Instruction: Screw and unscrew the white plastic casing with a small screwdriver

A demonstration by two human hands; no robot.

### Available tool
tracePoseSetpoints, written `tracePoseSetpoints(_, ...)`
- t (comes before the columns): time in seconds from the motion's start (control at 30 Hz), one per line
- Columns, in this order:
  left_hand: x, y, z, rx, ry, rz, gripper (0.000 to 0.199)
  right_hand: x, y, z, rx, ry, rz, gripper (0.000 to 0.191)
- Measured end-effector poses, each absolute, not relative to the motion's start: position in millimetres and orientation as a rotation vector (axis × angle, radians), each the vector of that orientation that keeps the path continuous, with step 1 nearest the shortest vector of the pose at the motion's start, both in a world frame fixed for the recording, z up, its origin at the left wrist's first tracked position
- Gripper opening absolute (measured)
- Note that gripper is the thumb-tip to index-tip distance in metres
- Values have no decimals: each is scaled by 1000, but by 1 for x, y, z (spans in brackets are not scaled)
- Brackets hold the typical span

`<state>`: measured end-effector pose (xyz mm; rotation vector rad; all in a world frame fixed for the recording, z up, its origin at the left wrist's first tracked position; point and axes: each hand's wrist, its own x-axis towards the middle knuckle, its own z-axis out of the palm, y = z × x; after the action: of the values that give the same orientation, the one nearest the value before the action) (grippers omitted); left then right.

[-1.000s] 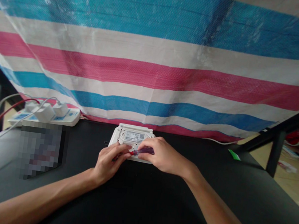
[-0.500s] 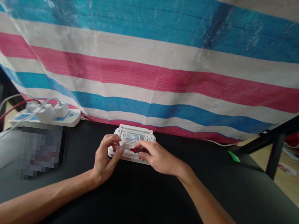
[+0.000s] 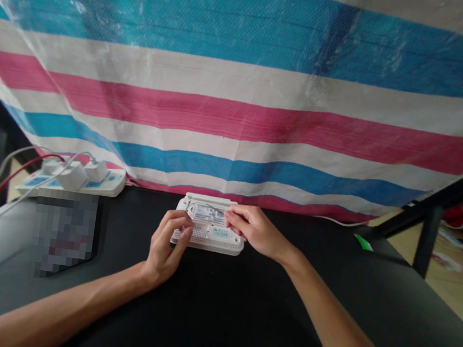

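A white router [image 3: 197,242] lies on the black table with its underside up. Its surface shows vent holes, a large printed label and a smaller pale blue one. My left hand [image 3: 166,244] is at its left side, thumb and curled fingers closed on the left front part. Over the right part is my right hand [image 3: 246,224], closed around a screwdriver. Only the screwdriver's thin metal shaft [image 3: 215,209] shows, pointing left across the large label; the fingers hide its handle.
At the back left a white power strip [image 3: 113,183] carries plugs and cables. A blurred-out dark flat object [image 3: 67,237] lies in front of it. Toward the right back is a small green-and-white packet [image 3: 363,242]. A striped plastic sheet [image 3: 238,120] hangs behind the table [image 3: 205,306].
My right hand has moved up and back with the screwdriver, whose red part no longer shows. The blue label has come into view. My left hand stays at the router's left side.
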<state>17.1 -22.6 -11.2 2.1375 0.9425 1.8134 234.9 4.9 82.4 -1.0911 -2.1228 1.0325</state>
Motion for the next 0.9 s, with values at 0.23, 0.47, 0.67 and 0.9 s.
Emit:
tracePoseSetpoints(0.23, 19, -25, 2, 2236, 995, 1656, 11, 259, 7, 102, -1288, -2344, 739, 22)
tracePoseSetpoints(0.47, 39, -3, 33, 2637, 1211, 896, 36, 285, 3, 115, -1655, -2551, 432, 20)
tracePoseSetpoints(0.67, 51, 28, 35, 2749, 1156, 236, 86, 283, -4, 101, -1825, -2573, 330, 19)
tracePoseSetpoints(0.9, 50, 32, 26, 2776, 1134, 235, 91, 279, -8, 93, -1838, -2582, 338, 18)
